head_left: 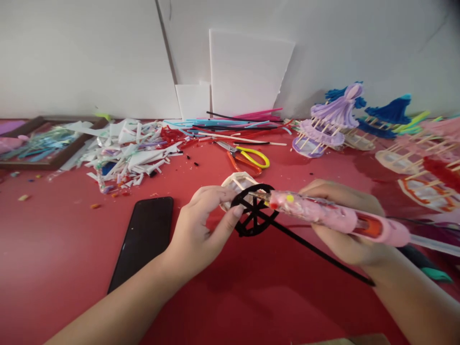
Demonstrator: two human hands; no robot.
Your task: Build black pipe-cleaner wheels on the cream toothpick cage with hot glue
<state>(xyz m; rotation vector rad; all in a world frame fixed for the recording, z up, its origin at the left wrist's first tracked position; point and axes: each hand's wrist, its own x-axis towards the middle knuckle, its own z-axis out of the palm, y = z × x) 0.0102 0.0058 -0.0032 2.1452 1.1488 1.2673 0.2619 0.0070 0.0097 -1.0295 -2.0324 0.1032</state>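
Pinched between the thumb and fingers of my left hand (204, 220) is the left rim of a black pipe-cleaner wheel (253, 216). The wheel has crossing spokes, and one long black stem runs from it toward the lower right. My right hand (345, 220) is closed around a pink hot glue gun (323, 213), smeared with glue and held nearly level. Its metal nozzle is at the upper part of the wheel; whether it touches cannot be told. Behind the wheel, partly hidden, lies a pale base with sticks (237, 181).
Yellow-and-orange pliers (247, 157) lie beyond the hands, before loose pipe cleaners (230, 125). White scraps (136, 148) are heaped at left, near a brown frame (46, 165). A black phone (147, 239) lies by my left forearm. Small carousel-like models (323, 129) stand at right.
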